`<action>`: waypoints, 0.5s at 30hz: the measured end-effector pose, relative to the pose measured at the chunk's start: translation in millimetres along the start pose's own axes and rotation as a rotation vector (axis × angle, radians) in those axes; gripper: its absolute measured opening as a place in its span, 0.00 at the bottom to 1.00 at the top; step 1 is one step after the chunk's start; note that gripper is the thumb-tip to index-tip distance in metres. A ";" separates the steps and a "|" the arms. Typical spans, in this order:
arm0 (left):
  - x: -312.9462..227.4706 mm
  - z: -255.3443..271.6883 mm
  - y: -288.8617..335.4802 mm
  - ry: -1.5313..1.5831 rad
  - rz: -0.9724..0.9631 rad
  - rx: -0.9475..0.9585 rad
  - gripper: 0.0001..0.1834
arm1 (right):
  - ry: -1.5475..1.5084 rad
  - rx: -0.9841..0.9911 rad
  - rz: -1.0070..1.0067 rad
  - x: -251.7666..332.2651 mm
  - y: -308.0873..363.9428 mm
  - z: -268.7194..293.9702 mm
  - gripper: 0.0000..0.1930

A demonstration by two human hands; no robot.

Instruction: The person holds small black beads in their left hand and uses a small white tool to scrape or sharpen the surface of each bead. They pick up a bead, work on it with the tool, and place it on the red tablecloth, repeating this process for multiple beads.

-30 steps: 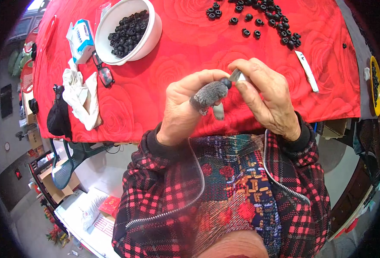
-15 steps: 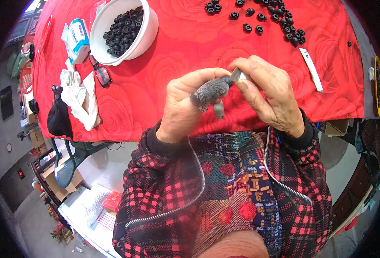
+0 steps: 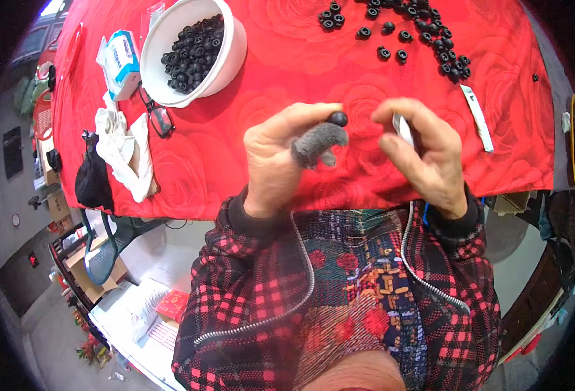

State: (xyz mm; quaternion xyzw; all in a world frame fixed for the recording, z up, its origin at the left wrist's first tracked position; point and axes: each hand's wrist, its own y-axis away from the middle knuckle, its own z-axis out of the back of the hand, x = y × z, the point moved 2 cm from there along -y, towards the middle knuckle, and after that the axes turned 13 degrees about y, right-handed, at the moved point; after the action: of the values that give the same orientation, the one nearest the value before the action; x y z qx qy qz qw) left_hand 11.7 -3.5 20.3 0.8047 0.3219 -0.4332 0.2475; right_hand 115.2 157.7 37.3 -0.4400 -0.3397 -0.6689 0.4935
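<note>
My left hand (image 3: 271, 150) is closed, pinching a small round black part (image 3: 339, 119) between the thumb and a finger in a grey knitted finger cover (image 3: 313, 144). To its right, a hand's gap away, my right hand (image 3: 434, 153) is closed on a thin, flat, silvery-white blade-like piece (image 3: 403, 129). Its far end is hidden behind the fingers, so its exact kind cannot be made out. The blade-like piece and the black part are apart. Both hands are above the near part of a red rose-patterned tablecloth (image 3: 255, 98).
A white bowl (image 3: 233, 62) of similar black parts stands far left. Beside it are a blue-and-white box (image 3: 121, 62), eyeglasses (image 3: 162, 120), white cloth (image 3: 121, 146) and black cloth (image 3: 92, 179). Loose black parts (image 3: 445, 55) lie far right, near a white strip (image 3: 477, 118).
My right hand has drawn away to the right with the blade-like piece, off the black part. My left hand keeps its pinch on the part. The whole view has shifted slightly.
</note>
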 end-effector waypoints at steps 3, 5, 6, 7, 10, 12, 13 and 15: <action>4.8 -2.7 -0.8 -0.241 -0.192 0.081 0.13 | -0.084 -0.117 0.096 1.3 -7.4 -17.8 0.12; 3.4 -4.3 2.8 -0.337 -0.216 0.083 0.16 | -0.154 -0.139 0.059 6.6 -8.5 -27.2 0.11; 1.6 -7.3 5.2 -0.209 -0.132 0.073 0.14 | -0.136 -0.154 0.078 6.4 -7.7 -26.7 0.11; 0.1 -9.1 9.3 -0.083 -0.051 0.053 0.13 | -0.123 -0.158 0.099 4.8 -7.3 -27.1 0.10; 1.6 -6.4 13.2 0.365 0.175 0.026 0.10 | 0.009 -0.114 0.288 11.2 -5.3 -21.0 0.10; 1.8 -2.6 13.3 0.497 0.355 0.082 0.11 | 0.133 -0.077 0.526 13.7 -5.1 -17.2 0.11; 1.8 2.3 13.7 0.464 0.461 0.138 0.12 | 0.184 -0.050 0.574 15.3 -3.6 -16.6 0.14; 0.8 5.1 13.7 0.339 0.598 0.194 0.11 | 0.207 -0.005 0.644 14.2 -2.9 -15.8 0.15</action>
State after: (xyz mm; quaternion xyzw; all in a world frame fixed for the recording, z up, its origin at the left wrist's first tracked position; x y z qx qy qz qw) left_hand 19.3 -15.9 18.7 0.9435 0.0660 -0.2303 0.2289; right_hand 106.7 139.4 44.3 -0.4558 -0.1296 -0.5204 0.7104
